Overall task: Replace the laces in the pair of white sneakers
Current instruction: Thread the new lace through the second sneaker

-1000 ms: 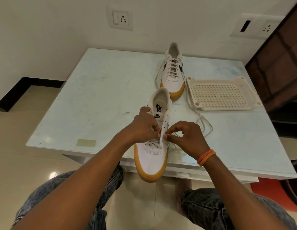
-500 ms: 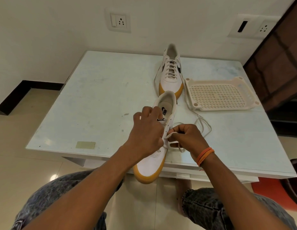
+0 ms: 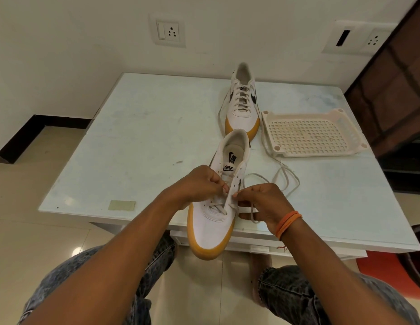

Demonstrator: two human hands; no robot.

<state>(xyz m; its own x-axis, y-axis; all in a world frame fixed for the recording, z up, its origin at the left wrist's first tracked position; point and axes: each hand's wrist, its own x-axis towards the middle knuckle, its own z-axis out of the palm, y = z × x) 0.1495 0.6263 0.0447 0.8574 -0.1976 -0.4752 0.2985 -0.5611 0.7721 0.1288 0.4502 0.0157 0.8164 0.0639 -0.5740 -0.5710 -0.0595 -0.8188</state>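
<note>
White lace (image 3: 251, 208) pinched in the right hand (image 3: 263, 202) beside the near sneaker (image 3: 213, 221), whose eyelet flap the left hand (image 3: 199, 186) grips at the table's (image 3: 134, 141) edge, could slip back out if either pinch loosens.

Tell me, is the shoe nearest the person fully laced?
No, partly laced. The near sneaker has lace crossing only near the toe; its upper eyelets are bare.

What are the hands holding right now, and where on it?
Both hands grip the near sneaker at its lower eyelet rows: left hand on its left flap, right hand pinching the lace there.
</note>
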